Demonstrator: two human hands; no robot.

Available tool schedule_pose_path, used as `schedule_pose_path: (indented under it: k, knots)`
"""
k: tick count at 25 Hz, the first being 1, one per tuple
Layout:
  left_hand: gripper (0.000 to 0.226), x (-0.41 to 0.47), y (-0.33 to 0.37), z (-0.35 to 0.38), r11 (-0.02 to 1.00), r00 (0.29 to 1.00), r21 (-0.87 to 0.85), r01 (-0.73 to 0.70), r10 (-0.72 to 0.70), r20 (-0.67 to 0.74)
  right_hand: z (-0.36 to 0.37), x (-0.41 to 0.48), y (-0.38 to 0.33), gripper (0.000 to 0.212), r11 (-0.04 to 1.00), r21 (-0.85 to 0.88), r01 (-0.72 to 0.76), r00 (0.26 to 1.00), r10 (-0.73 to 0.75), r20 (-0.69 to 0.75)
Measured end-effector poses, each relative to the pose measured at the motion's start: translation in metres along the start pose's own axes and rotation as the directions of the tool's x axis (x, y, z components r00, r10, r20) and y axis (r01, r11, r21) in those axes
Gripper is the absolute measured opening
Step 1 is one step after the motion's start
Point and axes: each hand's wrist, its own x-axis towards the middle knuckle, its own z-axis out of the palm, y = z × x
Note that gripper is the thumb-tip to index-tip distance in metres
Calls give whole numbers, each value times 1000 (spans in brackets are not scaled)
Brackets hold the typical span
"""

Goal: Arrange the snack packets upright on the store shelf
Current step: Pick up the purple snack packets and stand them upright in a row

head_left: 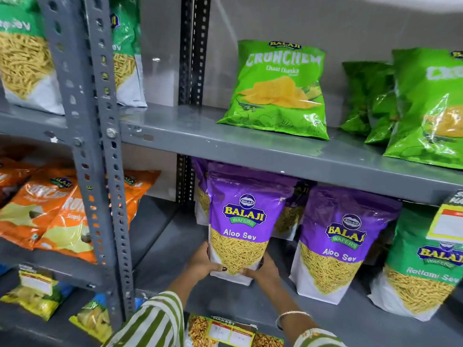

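Observation:
A purple Aloo Sev packet (240, 221) stands upright on the middle grey shelf (175, 246). My left hand (200, 262) grips its lower left corner and my right hand (264, 270) grips its lower right corner. To its right stands a second purple Aloo Sev packet (338, 244), upright, apart from my hands. More purple packets (293, 211) lean behind them against the back. A green Rattami Sev packet (421, 269) stands at the far right of the same shelf.
The upper shelf (200, 136) holds green Crunchem packets (280, 88), with more at the right (426, 106). Orange packets (57, 214) lie left of the slotted steel upright (100, 146). Yellow packets (35, 296) sit lower left. A price tag (446, 221) hangs at right.

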Motion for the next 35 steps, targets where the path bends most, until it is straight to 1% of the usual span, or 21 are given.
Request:
schedule_pose_path:
  k: [2,4,6,7,8,9,10,11,12,14,16,17,19,23,26,28,29,31,33,34,35]
  knots:
    - [51,-3,-8,-18,1000,1000,-7,-2,2,9,17,-4,-3,71,1000,24,12,1000,-12,0]
    - [55,-6,-20,-41,1000,1000,-14,22,-22,0,37,-19,-17,79,1000,12,3,998,-4,60]
    - [55,-6,-32,-65,998,999,-41,38,-38,-18,55,-33,-39,103,994,102,38,988,-53,147]
    - [55,-4,-39,-74,998,999,-49,45,-46,-26,59,-40,-55,116,978,201,60,989,-86,120]
    - [58,-2,-45,-82,998,998,-33,51,-52,-40,61,-42,-73,125,963,236,131,991,-135,3]
    - [66,7,-57,-87,999,997,-16,51,-52,-53,57,-46,-99,124,955,186,230,966,-200,-164]
    - [77,16,-66,-90,999,997,-10,52,-53,-56,50,-48,-127,111,951,27,309,902,-284,-326]
    - [84,23,-73,-90,999,997,-15,52,-52,-48,42,-50,-156,92,911,-221,347,815,-410,-410]
    - [84,30,-80,-88,999,997,-6,53,-53,-52,36,-50,-183,74,822,-462,333,778,-516,-358]
    - [79,32,-80,-87,999,997,15,46,-45,-69,36,-42,-229,58,670,-651,357,836,-540,-96]
    - [78,17,-66,-91,998,995,41,51,-48,-82,47,-23,-254,52,640,-645,418,891,-429,151]
    - [76,15,-64,-91,997,995,54,57,-53,-85,55,-13,-260,50,656,-617,435,896,-385,222]
    - [77,11,-63,-93,997,994,67,34,-27,-103,71,0,-268,46,659,-600,455,887,-391,244]
    - [79,8,-59,-95,998,998,61,15,-11,-66,74,-9,-258,46,670,-621,407,842,-539,-29]
    - [88,21,-73,-96,999,1000,45,-1,2,-29,61,-27,-230,68,683,-655,322,768,-593,-242]
    - [92,17,-70,-97,1000,1000,27,-6,6,-18,52,-32,-193,93,799,-547,251,717,-533,-449]
    - [85,16,-71,-97,1000,1000,4,4,-4,-20,51,-33,-169,105,878,-409,250,748,-443,-494]
    - [78,12,-67,-96,998,1000,-68,3,-5,-30,55,-31,-120,110,956,-42,290,884,-284,-370]
    - [87,17,-70,-95,996,999,-90,-3,0,-32,63,-30,-84,99,963,232,138,990,-139,-15]
    - [90,23,-73,-93,996,1000,-94,-6,3,-30,67,-29,-71,100,976,213,55,983,-90,159]
    - [90,31,-80,-92,995,1000,-103,-11,8,-30,71,-28,-60,97,989,145,27,965,-63,256]
